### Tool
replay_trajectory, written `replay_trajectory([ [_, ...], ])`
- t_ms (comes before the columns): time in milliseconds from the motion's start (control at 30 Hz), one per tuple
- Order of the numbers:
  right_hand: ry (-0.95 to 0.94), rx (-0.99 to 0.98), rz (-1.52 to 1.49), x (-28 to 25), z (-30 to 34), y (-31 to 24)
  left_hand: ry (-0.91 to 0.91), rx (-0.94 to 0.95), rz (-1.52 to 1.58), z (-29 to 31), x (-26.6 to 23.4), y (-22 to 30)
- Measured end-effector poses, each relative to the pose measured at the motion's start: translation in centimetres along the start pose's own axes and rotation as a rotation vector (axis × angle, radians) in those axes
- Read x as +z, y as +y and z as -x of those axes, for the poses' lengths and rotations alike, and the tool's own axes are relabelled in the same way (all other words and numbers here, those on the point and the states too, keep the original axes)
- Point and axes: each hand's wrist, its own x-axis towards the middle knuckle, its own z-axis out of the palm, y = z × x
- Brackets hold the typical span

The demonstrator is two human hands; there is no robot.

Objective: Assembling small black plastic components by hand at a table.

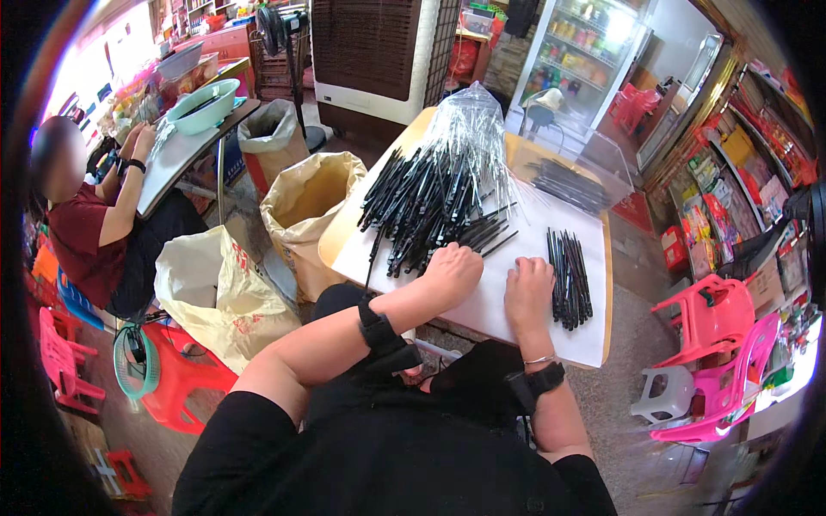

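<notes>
A big heap of thin black sticks (422, 206) lies on the white-covered table (525, 236) in front of me. My left hand (453, 273) is closed at the heap's near right edge, beside a few loose sticks; whatever is between its fingers is hidden. To the right, my right hand (528, 297) rests low over the white sheet with its fingers curled together, and I cannot see what they hold. Just beside it is a neat bundle of black sticks (570, 279), lying side by side. A clear plastic bag (469, 129) covers the far end of the heap.
A clear plastic box (581, 176) with more dark sticks stands at the table's far right. Open sacks (311, 193) stand on the left. Beyond them a person (86, 211) sits at another table with a green basin (203, 105). Pink chairs (710, 314) stand at right.
</notes>
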Motion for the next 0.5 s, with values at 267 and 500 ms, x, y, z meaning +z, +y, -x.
replay_trajectory([
  [267,0.048,0.016,-0.128,0.3,0.1,0.5,0.217,-0.027,-0.113,1.0,1.3,0.4],
  [500,0.087,0.043,-0.269,1.6,0.1,2.1,0.331,0.014,0.18,0.1,-0.4,0.4],
])
